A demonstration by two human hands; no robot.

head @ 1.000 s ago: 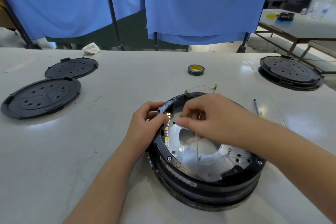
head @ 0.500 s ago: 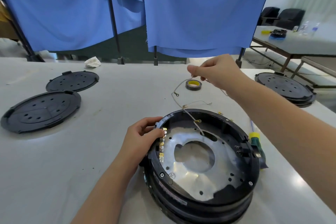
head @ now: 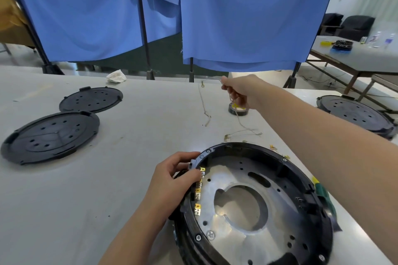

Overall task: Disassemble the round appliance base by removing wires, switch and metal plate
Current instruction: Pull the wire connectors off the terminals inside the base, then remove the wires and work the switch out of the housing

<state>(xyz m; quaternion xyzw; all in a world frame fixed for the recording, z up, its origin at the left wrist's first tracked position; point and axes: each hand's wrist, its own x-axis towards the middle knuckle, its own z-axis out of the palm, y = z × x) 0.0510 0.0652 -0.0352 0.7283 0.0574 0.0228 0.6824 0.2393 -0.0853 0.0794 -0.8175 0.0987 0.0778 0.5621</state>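
Lying far left of the round appliance base (head: 254, 206), two black perforated covers (head: 50, 136) rest flat on the pale table (head: 107, 189), the farther one (head: 91, 99) just behind the nearer, their edges almost touching. Beyond them, near the table's back edge, sits a crumpled white rag (head: 116, 76), with blue curtains (head: 247, 13) hanging behind.

Closer to the base, the left hand (head: 172, 180) grips its left rim, fingers curled over the black edge and the thumb lying beside a row of brass terminals (head: 199, 191) just inside the rim. The base stands on the table at the near right, open side up, and its bare metal plate (head: 237, 217) with a large central hole still sits inside the black ring.

Behind the base, the right hand (head: 241, 90) is raised above the table with fingers pinched together on thin wires (head: 215, 80); one strand droops down to the left and trails to the tabletop, another hangs below the hand toward loose wire ends (head: 243, 132) lying just behind the base rim. A roll of black tape (head: 238, 111) with a yellow core sits under that hand.

Right of the base, partly hidden by the right forearm, a green-handled screwdriver (head: 324, 194) lies against the rim. Farther right, near the table's edge, rests another black round unit (head: 355, 114).
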